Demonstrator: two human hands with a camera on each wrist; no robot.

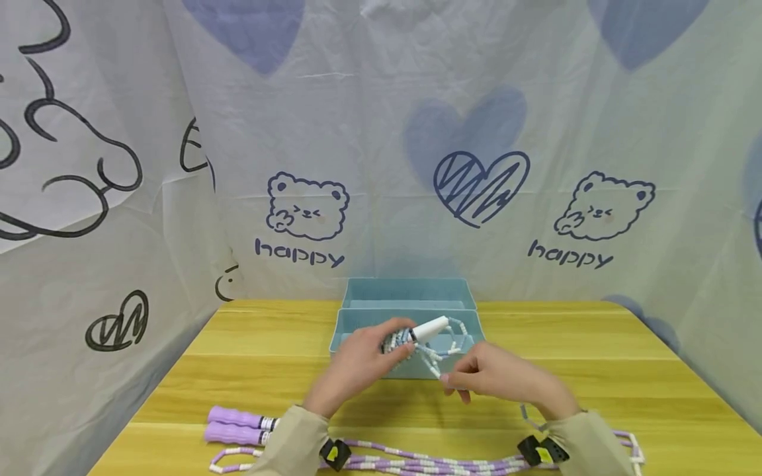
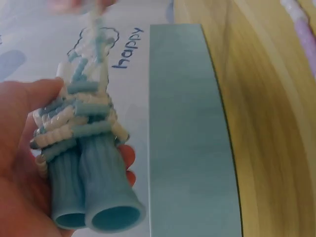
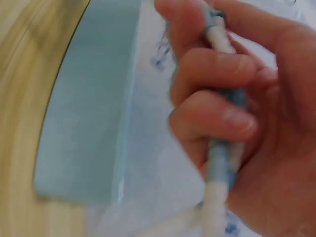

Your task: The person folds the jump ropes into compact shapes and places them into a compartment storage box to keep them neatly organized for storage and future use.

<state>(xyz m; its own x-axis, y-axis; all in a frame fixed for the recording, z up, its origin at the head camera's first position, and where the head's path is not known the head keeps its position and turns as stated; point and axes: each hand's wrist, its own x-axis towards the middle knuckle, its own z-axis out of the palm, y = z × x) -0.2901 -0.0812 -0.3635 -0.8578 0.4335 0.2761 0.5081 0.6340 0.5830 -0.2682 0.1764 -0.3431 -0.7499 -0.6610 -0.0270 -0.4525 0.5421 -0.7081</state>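
Note:
A beaded jump rope [image 2: 91, 111] in blue and white is bundled around its own two handles. My left hand [image 1: 370, 354] grips this bundle, tilted, over the front teal bin [image 1: 337, 334]. In the left wrist view the two ribbed blue handles [image 2: 106, 170] lie side by side, hollow ends toward the camera. A white handle part [image 1: 431, 328] sticks out to the right in the head view. Loops of beaded cord hang from it toward my right hand [image 1: 506, 378]. The right wrist view has its curled fingers around the beaded cord [image 3: 216, 197].
Another teal bin [image 1: 407, 289] stands behind the front one, near the patterned cloth backdrop [image 1: 387, 218]. A jump rope with purple handles [image 1: 234, 434] lies along the near side of the wooden table [image 1: 262, 350], its purple-and-white beaded cord [image 1: 428, 464] passing below both forearms.

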